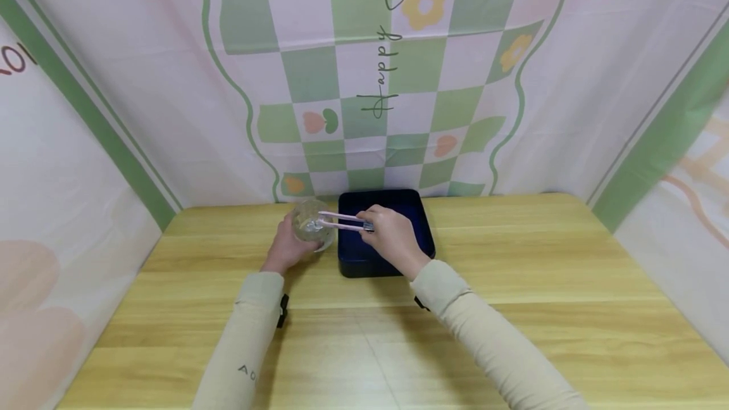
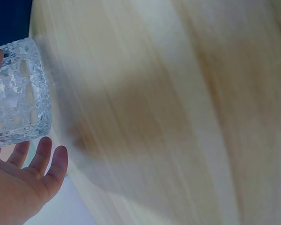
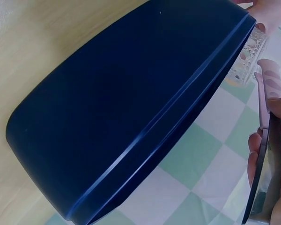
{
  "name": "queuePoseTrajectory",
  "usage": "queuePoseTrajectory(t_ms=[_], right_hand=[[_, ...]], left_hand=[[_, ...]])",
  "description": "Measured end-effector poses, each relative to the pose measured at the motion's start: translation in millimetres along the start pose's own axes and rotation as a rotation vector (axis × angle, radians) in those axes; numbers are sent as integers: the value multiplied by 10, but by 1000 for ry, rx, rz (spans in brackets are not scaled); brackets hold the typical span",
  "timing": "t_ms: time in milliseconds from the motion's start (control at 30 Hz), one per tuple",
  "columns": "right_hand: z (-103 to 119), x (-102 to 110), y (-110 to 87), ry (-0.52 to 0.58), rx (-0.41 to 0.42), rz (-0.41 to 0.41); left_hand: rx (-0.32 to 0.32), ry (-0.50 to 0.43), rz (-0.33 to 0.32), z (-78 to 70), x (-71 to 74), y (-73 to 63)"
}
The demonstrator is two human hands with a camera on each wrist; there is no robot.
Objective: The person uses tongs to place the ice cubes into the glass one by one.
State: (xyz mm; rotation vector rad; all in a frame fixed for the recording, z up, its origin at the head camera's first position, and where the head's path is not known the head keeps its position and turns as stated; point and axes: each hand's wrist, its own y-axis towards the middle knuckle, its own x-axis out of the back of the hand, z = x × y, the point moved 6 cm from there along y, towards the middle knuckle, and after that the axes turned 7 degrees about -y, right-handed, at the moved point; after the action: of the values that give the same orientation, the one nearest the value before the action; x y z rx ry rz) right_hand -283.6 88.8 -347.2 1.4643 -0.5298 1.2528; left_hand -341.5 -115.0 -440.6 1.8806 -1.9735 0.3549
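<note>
A clear cut-glass cup [image 1: 312, 240] stands on the table left of a dark blue box [image 1: 364, 268]. My left hand [image 1: 285, 247] grips the cup, with its thumb on one side and fingers on the other, as the left wrist view of the patterned glass [image 2: 25, 101] shows. My right hand [image 1: 393, 236] holds a pair of tongs [image 1: 342, 216] with pink ends and a dark metal handle, reaching over the box. In the head view the tips overlap the cup's mouth. Whether they pinch anything there, I cannot tell. The right wrist view shows the pink tips [image 3: 271, 79] slightly apart.
The wooden table [image 1: 512, 334] spreads to both sides and in front of the box. Behind it hangs a checkered, flowered cloth [image 1: 364, 68] close to the box's far edge. More cloth walls flank the left and right table edges.
</note>
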Motion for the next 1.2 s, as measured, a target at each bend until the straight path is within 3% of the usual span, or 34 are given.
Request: queuePoseTrajectory(t_ms=[833,1200], right_hand=[[-16,-20,8,-9,-5,11],[-60,6,-3,30,-20,15]], left_hand=[[-6,-16,-2,-19,-10,7],[33,4,6,-12,3,-12]])
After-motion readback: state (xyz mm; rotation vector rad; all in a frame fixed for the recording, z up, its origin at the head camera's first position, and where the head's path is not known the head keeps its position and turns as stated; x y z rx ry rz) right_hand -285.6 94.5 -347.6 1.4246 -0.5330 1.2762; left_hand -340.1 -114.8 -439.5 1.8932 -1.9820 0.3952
